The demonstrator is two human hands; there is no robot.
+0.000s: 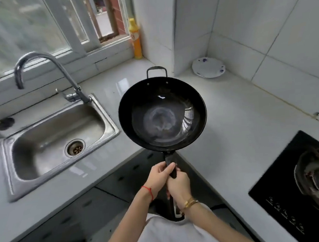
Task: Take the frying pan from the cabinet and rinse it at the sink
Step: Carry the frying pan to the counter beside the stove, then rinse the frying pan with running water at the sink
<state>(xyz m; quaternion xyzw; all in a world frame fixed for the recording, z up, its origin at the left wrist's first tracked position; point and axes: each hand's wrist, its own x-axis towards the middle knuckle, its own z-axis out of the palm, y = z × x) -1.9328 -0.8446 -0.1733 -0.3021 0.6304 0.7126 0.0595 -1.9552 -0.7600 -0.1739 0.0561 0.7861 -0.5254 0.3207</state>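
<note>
A black frying pan (163,114) with a long handle and a small loop handle at its far side hangs level over the corner of the counter, right of the steel sink (11,152). My left hand (159,176) grips the handle from the left. Just below it, my right hand (178,185) grips the same handle. The pan's inside looks bare and shiny. A curved chrome tap (38,60) stands behind the sink, and no water runs from it.
A grey L-shaped counter (232,113) wraps the corner. A yellow bottle (135,39) stands on the window ledge. A white plate (209,69) lies in the tiled back corner. At the right sits a black gas hob (307,184). Dark floor shows below.
</note>
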